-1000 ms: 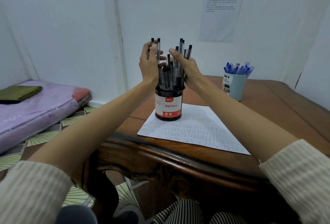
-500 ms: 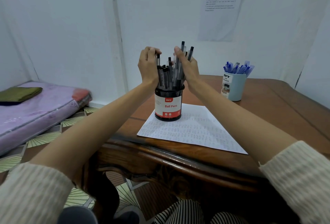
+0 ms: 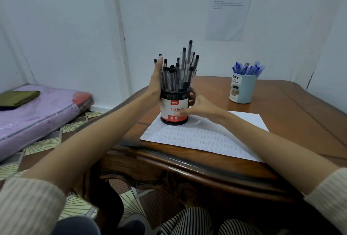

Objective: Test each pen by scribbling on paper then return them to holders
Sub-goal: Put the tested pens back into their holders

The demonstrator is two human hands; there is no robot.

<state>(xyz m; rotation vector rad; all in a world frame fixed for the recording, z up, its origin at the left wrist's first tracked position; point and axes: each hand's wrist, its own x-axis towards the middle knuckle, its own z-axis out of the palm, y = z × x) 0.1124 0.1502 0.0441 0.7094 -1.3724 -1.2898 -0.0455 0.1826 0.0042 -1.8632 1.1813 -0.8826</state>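
Note:
A black mesh holder (image 3: 173,106) with a red and white "Ball Pens" label stands on the far left corner of a scribbled sheet of paper (image 3: 202,137). Several black pens (image 3: 178,73) stick up out of it. My left hand (image 3: 156,82) lies flat against the left side of the pens and the holder's rim, fingers straight up. My right hand (image 3: 197,108) grips the holder from the right, thumb across the label and fingers round its back. A pale blue cup (image 3: 242,89) of blue pens (image 3: 247,68) stands further back on the right.
The wooden table (image 3: 281,122) has a carved front edge near my knees. A printed sheet (image 3: 229,9) hangs on the white wall behind. A purple mattress (image 3: 37,111) with a green folded cloth (image 3: 18,97) lies on the floor at left.
My right hand has dropped from the pen tops down to the holder's body and taken hold of it. My left hand's fingers have straightened against the pens.

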